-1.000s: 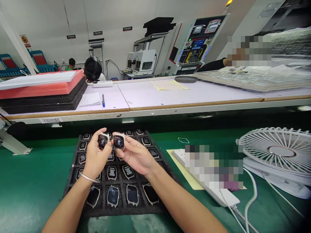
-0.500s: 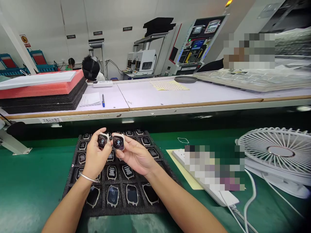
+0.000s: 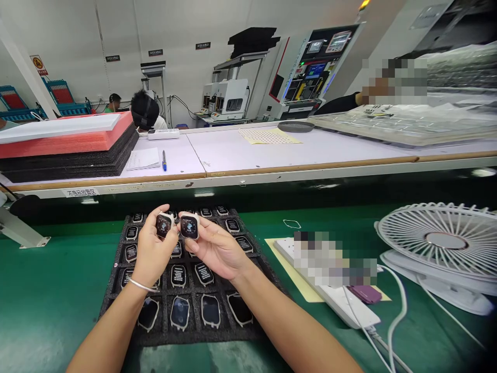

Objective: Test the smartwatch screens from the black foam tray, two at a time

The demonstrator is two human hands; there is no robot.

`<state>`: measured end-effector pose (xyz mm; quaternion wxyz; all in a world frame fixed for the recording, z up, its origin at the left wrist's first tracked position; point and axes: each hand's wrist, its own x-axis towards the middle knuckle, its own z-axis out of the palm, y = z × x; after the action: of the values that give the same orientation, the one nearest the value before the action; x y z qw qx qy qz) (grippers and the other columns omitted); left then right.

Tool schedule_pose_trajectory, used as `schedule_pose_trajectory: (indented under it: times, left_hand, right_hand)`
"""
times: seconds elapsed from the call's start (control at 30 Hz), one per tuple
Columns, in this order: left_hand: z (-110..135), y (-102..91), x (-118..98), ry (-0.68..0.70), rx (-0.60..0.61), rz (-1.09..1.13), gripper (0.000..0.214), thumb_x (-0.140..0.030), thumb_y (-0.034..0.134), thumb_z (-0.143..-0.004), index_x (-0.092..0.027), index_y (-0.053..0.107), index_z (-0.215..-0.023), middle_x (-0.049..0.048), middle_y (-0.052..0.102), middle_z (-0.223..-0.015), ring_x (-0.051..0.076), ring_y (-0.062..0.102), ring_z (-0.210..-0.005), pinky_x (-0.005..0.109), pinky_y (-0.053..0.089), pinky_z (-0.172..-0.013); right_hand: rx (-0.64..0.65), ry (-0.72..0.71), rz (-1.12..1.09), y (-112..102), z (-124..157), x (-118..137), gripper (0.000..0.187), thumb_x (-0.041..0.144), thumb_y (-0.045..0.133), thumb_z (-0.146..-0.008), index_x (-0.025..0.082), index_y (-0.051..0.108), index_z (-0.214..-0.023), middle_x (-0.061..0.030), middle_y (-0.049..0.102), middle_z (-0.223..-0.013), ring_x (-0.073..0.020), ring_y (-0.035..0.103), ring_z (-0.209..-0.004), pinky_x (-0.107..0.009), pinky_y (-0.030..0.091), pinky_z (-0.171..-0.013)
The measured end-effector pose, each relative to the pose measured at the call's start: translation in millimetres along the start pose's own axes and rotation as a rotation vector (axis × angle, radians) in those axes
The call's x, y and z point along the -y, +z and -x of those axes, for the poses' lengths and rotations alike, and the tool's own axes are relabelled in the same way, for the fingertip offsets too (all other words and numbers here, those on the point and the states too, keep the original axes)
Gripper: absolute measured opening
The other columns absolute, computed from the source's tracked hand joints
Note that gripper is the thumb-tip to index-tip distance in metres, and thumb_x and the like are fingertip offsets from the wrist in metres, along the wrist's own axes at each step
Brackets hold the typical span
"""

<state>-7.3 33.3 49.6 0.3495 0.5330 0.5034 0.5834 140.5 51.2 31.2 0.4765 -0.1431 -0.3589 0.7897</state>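
Observation:
My left hand (image 3: 152, 252) is closed on a small square watch body (image 3: 163, 225) with a lit screen. Right beside it, my right hand (image 3: 215, 249) grips a second watch body (image 3: 189, 227), screen also lit and facing me. The two bodies are held side by side, almost touching, above a black foam tray (image 3: 116, 269). The tray's pockets hold several more watch bodies; those in the near row have dark screens. A thin bracelet sits on my left wrist.
The tray lies on a green belt. To the right are a white power strip (image 3: 341, 303) with cables and a white desk fan (image 3: 442, 246) lying flat. Behind runs a white bench with stacked foam sheets (image 3: 70, 142), paper and pen. Other people work farther back.

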Motion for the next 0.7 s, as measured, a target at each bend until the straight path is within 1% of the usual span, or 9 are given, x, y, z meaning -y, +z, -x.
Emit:
schedule_pose_trajectory:
  times: [0.17, 0.37, 0.53, 0.6, 0.7]
  left_hand:
    - [0.5, -0.1, -1.0, 0.012, -0.001, -0.062, 0.045, -0.029, 0.068, -0.073, -0.016, 0.062, -0.115, -0.0026, 0.057, -0.076, 0.011, 0.049, -0.064, 0.023, 0.043, -0.062]
    - [1.1, 0.1, -0.7, -0.006, 0.010, -0.014, 0.048, -0.030, 0.069, -0.073, -0.017, 0.060, -0.118, -0.0026, 0.057, -0.077, 0.011, 0.051, -0.065, 0.024, 0.044, -0.064]
    - [-0.6, -1.7, 1.4, 0.026, 0.017, -0.067, 0.044, -0.029, 0.069, -0.074, -0.017, 0.061, -0.115, -0.0039, 0.055, -0.073, 0.010, 0.047, -0.061, 0.023, 0.042, -0.059]
    - [-2.7, -1.9, 4.0, 0.008, 0.026, -0.049, 0.043, -0.030, 0.069, -0.074, -0.017, 0.061, -0.115, -0.0034, 0.056, -0.076, 0.010, 0.049, -0.063, 0.023, 0.043, -0.060]
    - [-6.5, -1.2, 7.6, -0.037, 0.007, 0.049, 0.050, -0.030, 0.071, -0.074, -0.016, 0.057, -0.120, -0.0007, 0.059, -0.086, 0.010, 0.054, -0.071, 0.023, 0.046, -0.065]
  right_hand:
    - [0.020, -0.005, -0.004, -0.1, -0.3, -0.1, 0.040, 0.031, 0.082, -0.073, 0.018, 0.073, -0.109, -0.0030, 0.064, -0.091, -0.0094, 0.044, -0.061, -0.027, 0.038, -0.061]
    - [0.023, -0.008, 0.013, 0.5, 0.2, 0.4, 0.039, 0.032, 0.081, -0.075, 0.018, 0.072, -0.110, -0.0029, 0.062, -0.090, -0.0096, 0.045, -0.062, -0.027, 0.038, -0.061]
    - [0.018, -0.009, 0.014, -0.4, 0.2, 0.4, 0.039, 0.032, 0.081, -0.074, 0.018, 0.072, -0.110, -0.0028, 0.064, -0.091, -0.0095, 0.045, -0.061, -0.027, 0.039, -0.061]
    - [0.008, -0.017, 0.023, -1.5, -0.2, 0.3, 0.038, 0.031, 0.081, -0.075, 0.018, 0.072, -0.110, -0.0035, 0.065, -0.093, -0.0095, 0.047, -0.061, -0.028, 0.040, -0.062]
    - [-0.043, -0.030, 0.060, -3.4, -1.1, 0.8, 0.042, 0.032, 0.079, -0.078, 0.020, 0.069, -0.117, -0.0038, 0.069, -0.094, -0.0126, 0.058, -0.068, -0.029, 0.044, -0.067]
